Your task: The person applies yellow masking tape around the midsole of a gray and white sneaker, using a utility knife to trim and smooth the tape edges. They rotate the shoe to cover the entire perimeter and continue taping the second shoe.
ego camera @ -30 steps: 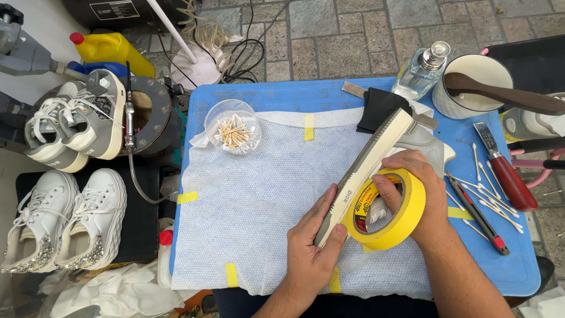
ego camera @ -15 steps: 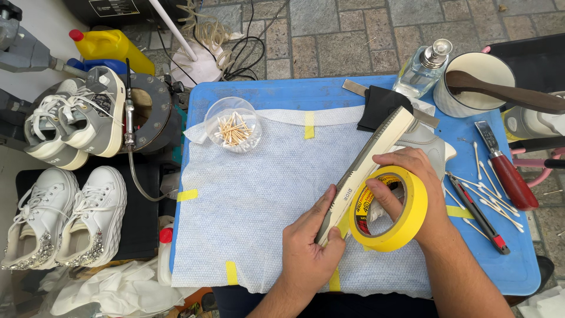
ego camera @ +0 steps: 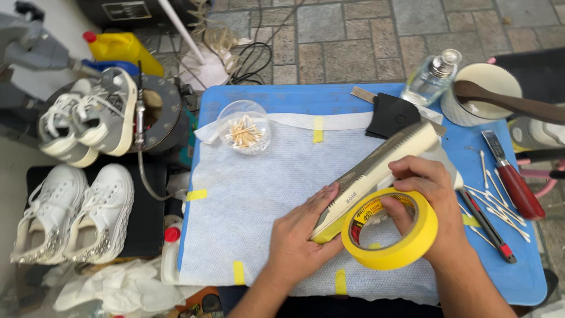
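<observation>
L hand steadies shoe sole on edge, R hand grips yellow tape roll w/ fingers thru core; taping barely begun, no strip laid yet.

A glossy yellow paper tape roll is lying on matt, rough-woven white cloth covering the smooth blue surface.

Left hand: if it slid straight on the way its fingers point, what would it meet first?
The left hand points up and right, already pressed against the shoe sole. Beyond that, probably the black cloth; depth is unclear.
</observation>
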